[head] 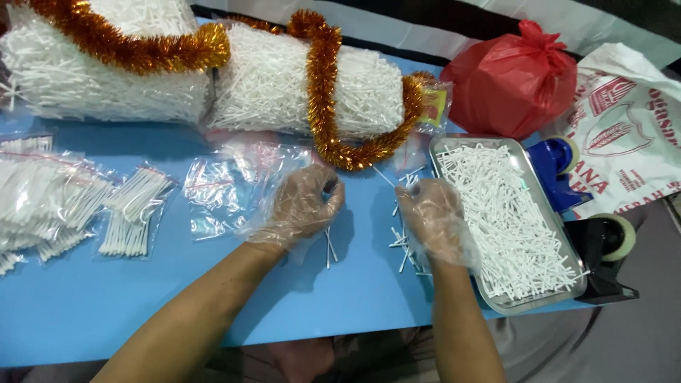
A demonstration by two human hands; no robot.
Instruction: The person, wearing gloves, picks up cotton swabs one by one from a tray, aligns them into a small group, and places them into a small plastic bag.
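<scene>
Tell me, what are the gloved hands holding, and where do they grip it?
The left hand pinches thin white sticks near their upper ends. Whether the right hand grips any is unclear.

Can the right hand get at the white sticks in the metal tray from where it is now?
Probably yes. The right hand rests on the blue table right beside the metal tray, whose open top leaves the white sticks uncovered; nothing lies between them.

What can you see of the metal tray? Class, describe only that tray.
The tray is shallow, rectangular and silvery with rounded corners, likely steel. It lies flat on the blue table, at its right edge, angled away. A loose heap of thin white sticks nearly fills it. The right hand, in a clear plastic glove, rests against its left rim. A blue tape dispenser sits along its right side.
</scene>
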